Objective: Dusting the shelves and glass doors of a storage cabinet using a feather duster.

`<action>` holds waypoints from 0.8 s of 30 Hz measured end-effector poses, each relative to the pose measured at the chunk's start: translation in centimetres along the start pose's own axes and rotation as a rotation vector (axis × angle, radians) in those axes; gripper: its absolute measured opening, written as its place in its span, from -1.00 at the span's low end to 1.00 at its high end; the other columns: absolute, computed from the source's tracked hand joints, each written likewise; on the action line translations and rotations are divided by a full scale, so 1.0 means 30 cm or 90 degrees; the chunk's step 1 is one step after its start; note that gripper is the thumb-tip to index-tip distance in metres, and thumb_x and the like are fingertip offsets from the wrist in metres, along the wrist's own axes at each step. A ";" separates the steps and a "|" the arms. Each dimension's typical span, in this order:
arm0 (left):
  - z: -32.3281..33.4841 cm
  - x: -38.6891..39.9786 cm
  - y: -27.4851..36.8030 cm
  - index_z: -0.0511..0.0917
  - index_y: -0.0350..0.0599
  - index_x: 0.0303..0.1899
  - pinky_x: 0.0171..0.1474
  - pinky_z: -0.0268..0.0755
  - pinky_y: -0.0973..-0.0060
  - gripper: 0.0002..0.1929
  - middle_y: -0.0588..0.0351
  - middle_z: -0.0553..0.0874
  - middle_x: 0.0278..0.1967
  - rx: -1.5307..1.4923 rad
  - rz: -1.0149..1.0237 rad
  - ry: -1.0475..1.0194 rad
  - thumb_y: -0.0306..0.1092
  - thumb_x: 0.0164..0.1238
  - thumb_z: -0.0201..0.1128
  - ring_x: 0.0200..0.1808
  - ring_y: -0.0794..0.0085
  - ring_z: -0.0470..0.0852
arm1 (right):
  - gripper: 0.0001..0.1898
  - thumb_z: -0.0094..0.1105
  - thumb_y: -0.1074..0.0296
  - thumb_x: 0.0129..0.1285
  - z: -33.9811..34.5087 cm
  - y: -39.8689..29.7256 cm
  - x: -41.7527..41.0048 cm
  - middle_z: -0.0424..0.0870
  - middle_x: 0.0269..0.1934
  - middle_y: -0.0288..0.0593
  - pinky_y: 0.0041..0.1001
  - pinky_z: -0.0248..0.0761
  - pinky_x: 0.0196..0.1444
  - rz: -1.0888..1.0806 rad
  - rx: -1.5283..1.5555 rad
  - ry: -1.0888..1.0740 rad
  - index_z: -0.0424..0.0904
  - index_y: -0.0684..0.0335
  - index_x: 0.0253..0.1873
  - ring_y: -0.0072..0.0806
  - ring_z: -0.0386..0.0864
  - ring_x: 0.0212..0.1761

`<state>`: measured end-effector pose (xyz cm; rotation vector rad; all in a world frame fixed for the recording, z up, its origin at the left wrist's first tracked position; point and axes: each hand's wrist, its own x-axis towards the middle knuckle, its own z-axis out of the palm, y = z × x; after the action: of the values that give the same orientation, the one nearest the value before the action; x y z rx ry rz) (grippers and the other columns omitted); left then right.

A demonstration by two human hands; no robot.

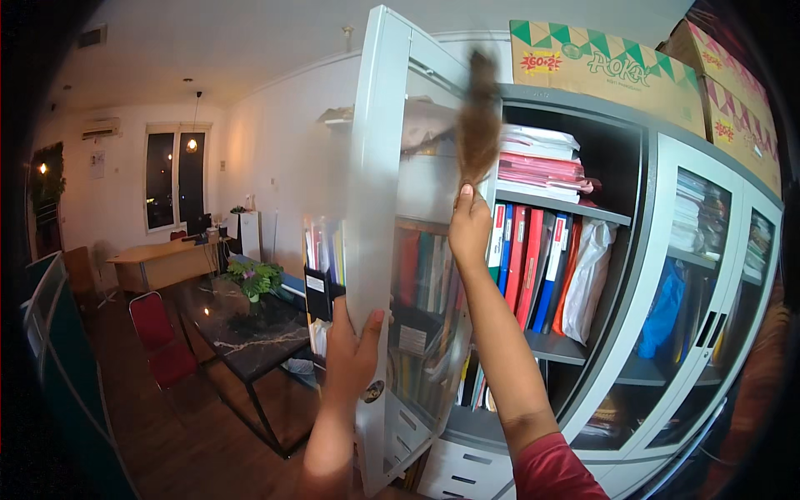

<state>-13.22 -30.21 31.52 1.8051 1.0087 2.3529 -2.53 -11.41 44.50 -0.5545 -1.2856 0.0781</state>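
My left hand (353, 350) grips the edge of an open glass-paned cabinet door (369, 187) with a pale metal frame. In my right hand (470, 228) is the handle end of a brown feather duster (480, 125), raised upright and blurred. The duster is at the inner side of the door, near its upper part; whether it touches the glass I cannot tell. Behind my right arm stands the metal filing cabinet (575, 100). Its shelves hold stacked papers in pink folders (540, 169), several ring binders (519, 262) and a white plastic bag (587, 275).
Cardboard boxes (606, 75) sit on top of the cabinet. A second cabinet with shut glass doors (678, 294) adjoins it on the right. To the left are a dark marble-patterned table (250, 350) with a potted plant (253, 278), a red chair (165, 344) and a wooden desk (156, 256).
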 end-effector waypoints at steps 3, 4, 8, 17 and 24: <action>0.007 0.009 0.015 0.41 -0.31 0.02 -0.07 0.48 0.48 -0.75 -0.04 0.70 -0.19 0.026 0.016 -0.005 -0.33 0.50 0.13 -0.17 0.38 0.69 | -0.54 -0.18 0.11 0.53 -0.010 0.065 -0.021 0.47 -0.56 -0.03 -0.30 0.33 -0.33 0.158 0.088 -0.014 0.48 0.39 -0.34 -0.30 0.45 -0.49; 0.003 0.011 -0.001 0.40 -0.31 0.02 -0.07 0.48 0.49 -0.75 -0.04 0.70 -0.20 0.018 0.014 -0.008 -0.34 0.50 0.13 -0.17 0.39 0.68 | -0.53 -0.17 0.10 0.53 0.008 0.108 -0.037 0.44 -0.59 -0.14 -0.33 0.29 -0.38 0.027 0.052 0.045 0.45 0.38 -0.38 -0.40 0.40 -0.52; -0.003 0.005 -0.018 0.40 -0.33 0.03 -0.06 0.47 0.49 -0.74 0.00 0.70 -0.21 0.001 0.006 -0.009 -0.33 0.50 0.13 -0.18 0.41 0.66 | -0.51 -0.21 0.04 0.54 -0.025 0.203 -0.154 0.35 -0.67 -0.35 -0.47 0.14 -0.52 0.167 0.142 -0.026 0.42 0.26 -0.44 -0.55 0.23 -0.64; 0.009 -0.004 -0.050 0.33 -0.31 0.21 0.11 0.35 0.54 -0.67 0.06 0.58 0.00 -0.029 -0.009 -0.039 -0.52 0.47 0.01 0.01 0.47 0.54 | -0.50 -0.17 0.04 0.53 -0.080 0.125 -0.184 0.36 -0.65 -0.27 -0.43 0.20 -0.48 -0.027 0.048 0.038 0.45 0.32 -0.42 -0.50 0.33 -0.60; -0.002 -0.005 -0.042 0.40 -0.32 0.05 0.07 0.34 0.52 -0.79 0.02 0.63 -0.12 -0.002 -0.016 -0.004 -0.47 0.47 0.08 -0.06 0.43 0.56 | -0.52 -0.15 0.03 0.53 -0.062 0.074 -0.184 0.34 -0.63 -0.31 -0.49 0.18 -0.46 0.013 0.159 -0.061 0.46 0.29 -0.41 -0.57 0.25 -0.57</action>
<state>-13.69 -29.31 30.77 1.7879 1.0201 2.3312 -1.90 -12.10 38.34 -0.3526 -1.3392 0.2813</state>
